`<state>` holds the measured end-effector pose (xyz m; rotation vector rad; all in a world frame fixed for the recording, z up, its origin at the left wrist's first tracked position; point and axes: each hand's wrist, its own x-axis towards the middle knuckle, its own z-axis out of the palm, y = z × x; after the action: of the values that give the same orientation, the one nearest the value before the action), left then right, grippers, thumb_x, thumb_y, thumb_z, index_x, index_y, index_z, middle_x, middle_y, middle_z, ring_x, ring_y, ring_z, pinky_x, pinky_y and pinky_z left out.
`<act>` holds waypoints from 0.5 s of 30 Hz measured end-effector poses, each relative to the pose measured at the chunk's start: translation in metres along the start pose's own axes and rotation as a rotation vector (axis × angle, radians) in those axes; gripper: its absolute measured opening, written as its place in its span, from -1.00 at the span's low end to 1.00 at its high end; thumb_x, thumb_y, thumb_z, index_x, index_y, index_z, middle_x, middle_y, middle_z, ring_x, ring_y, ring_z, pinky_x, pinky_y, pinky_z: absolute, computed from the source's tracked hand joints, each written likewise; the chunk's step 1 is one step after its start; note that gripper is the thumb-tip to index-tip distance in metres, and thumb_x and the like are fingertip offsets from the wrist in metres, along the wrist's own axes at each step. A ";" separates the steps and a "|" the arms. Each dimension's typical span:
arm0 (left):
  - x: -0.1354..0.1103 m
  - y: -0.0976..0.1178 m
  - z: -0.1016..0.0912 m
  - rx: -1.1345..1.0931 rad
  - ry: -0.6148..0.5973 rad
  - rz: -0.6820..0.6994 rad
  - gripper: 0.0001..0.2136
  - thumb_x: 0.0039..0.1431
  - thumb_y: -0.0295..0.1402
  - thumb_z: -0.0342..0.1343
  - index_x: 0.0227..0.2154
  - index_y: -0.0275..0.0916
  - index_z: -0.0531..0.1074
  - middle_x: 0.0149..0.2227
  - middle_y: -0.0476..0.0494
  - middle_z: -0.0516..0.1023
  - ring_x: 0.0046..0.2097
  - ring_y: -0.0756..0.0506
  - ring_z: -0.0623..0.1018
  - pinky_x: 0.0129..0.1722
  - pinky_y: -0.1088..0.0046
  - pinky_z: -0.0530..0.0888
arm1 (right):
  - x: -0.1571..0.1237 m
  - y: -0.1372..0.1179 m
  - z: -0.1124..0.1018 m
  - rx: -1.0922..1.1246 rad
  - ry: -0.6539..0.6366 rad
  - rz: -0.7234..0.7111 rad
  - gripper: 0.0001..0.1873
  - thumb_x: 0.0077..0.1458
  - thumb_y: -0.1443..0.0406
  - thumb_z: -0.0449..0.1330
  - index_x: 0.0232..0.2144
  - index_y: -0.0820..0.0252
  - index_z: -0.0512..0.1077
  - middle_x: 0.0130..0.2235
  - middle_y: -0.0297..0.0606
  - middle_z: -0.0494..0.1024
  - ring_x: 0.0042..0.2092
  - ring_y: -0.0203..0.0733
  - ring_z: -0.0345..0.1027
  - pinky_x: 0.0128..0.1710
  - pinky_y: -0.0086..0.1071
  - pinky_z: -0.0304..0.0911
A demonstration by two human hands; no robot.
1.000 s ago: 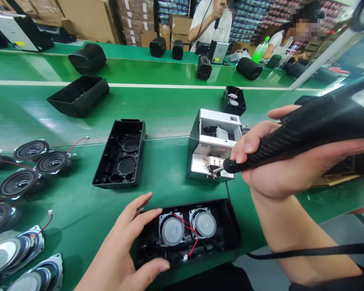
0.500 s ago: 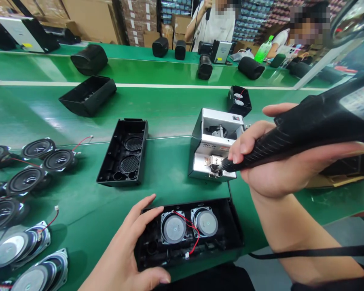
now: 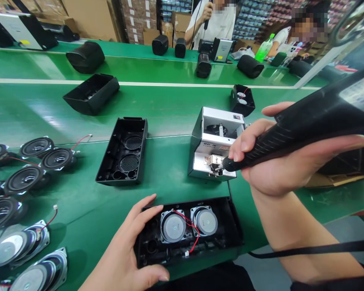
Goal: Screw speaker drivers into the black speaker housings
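Observation:
My right hand [image 3: 269, 161] is wrapped round a black electric screwdriver [image 3: 309, 125], its tip at the front outlet of a silver screw feeder [image 3: 215, 143]. With fingers and thumb spread across its left end, my left hand [image 3: 136, 242] grips a black speaker housing [image 3: 224, 242] at the table's near edge. Two round speakers [image 3: 174, 227] sit inside it, magnets facing up. A red wire with a white plug [image 3: 187, 253] runs over them. Whether a screw is on the screwdriver's tip is too small to tell.
Several loose speakers [image 3: 26, 179] lie on the left. Another black housing [image 3: 121, 153] lies beyond my left hand. On the green belt beyond are more housings [image 3: 91, 95]. A person [image 3: 212, 24] stands across the bench holding a tool. A black cable [image 3: 306, 247] crosses at lower right.
On the belt, one housing has shifted slightly right, as has the small one behind the feeder. On the far strip, housings have slid slightly left. My hands stay nearly still.

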<state>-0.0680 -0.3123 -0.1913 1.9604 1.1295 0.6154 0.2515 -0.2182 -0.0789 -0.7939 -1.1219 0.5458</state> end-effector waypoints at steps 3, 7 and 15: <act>0.000 -0.001 0.001 -0.008 -0.002 0.001 -0.11 0.10 0.36 0.31 0.44 0.26 0.21 0.57 -0.27 0.15 0.51 -0.53 0.33 0.34 -0.37 0.44 | -0.001 0.001 -0.002 0.029 -0.028 0.009 -0.27 0.10 -0.44 0.21 -0.21 0.03 0.53 -0.57 -0.37 0.45 -0.65 -0.15 0.34 -0.78 -0.32 0.15; -0.001 -0.001 0.000 -0.019 -0.006 -0.003 -0.10 0.09 0.37 0.31 0.44 0.24 0.22 0.58 -0.29 0.14 0.51 -0.54 0.31 0.36 -0.38 0.41 | -0.004 0.000 0.001 0.043 -0.072 -0.016 -0.24 0.04 -0.45 0.27 -0.21 0.06 0.53 -0.56 -0.34 0.49 -0.64 -0.13 0.35 -0.76 -0.29 0.17; -0.003 -0.005 0.003 -0.016 -0.024 -0.012 -0.01 0.03 0.29 0.43 0.47 0.26 0.17 0.60 -0.24 0.10 0.54 -0.53 0.26 0.41 -0.37 0.35 | -0.004 0.006 0.005 0.002 -0.029 -0.008 -0.04 0.13 -0.54 0.01 0.00 0.10 0.57 -0.61 -0.38 0.43 -0.70 -0.16 0.25 -0.81 -0.29 0.04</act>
<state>-0.0701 -0.3149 -0.1967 1.9410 1.1177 0.5917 0.2451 -0.2159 -0.0842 -0.7817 -1.1511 0.5529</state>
